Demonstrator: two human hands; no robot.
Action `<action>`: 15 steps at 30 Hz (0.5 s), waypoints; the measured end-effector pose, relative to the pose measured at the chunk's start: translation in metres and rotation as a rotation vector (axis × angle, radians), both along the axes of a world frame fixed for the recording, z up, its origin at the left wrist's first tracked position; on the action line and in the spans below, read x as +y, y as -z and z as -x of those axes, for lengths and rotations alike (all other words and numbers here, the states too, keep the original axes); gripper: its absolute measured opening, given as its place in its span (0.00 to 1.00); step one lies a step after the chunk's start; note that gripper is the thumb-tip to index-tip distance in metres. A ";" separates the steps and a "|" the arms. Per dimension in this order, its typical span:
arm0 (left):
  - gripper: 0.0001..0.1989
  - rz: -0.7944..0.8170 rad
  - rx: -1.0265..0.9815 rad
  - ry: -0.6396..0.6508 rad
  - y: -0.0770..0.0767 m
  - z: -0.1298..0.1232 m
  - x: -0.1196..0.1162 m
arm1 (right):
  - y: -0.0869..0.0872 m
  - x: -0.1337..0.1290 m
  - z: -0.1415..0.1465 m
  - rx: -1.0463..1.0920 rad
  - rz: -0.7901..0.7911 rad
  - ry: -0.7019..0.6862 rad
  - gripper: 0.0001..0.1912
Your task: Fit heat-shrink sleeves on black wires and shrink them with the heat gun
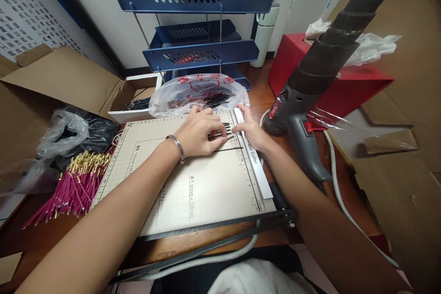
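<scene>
A cream paper cutter board (172, 202) with printed grid lines lies on the wooden table. My left hand (203, 131), with a metal bangle at the wrist, rests on its upper part, fingertips pressed together at a thin black strip (227, 149). What exactly those fingertips grip is too small to tell. Several short black pieces (227, 127) lie just beyond them. My right hand (248, 128) lies over the white rail (257, 165) labelled "Paper Cutter", thumb and forefinger spread apart, the thumb pointing toward my left fingertips.
Behind the board sits a plastic bag (200, 96) holding black strips, below a blue rack (203, 53). Magenta gold-tipped pieces (79, 183) lie left. On the right are a heat gun (299, 115), its cable and a red box (354, 82). An open carton (76, 78) stands left.
</scene>
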State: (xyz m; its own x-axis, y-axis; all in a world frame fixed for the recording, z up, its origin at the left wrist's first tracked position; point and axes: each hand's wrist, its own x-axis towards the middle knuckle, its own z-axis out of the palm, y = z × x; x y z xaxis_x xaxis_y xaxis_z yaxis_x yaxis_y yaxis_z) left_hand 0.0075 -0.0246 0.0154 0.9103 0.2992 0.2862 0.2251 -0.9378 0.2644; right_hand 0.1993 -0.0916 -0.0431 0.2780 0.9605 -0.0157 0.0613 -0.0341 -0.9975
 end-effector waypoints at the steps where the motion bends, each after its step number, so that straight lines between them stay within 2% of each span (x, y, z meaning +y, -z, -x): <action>1: 0.12 -0.013 0.001 -0.004 0.000 0.000 0.000 | 0.000 0.000 0.000 0.000 -0.001 -0.001 0.51; 15: 0.14 0.025 -0.003 -0.037 0.002 0.001 0.003 | -0.011 -0.006 0.000 -0.012 0.046 -0.043 0.56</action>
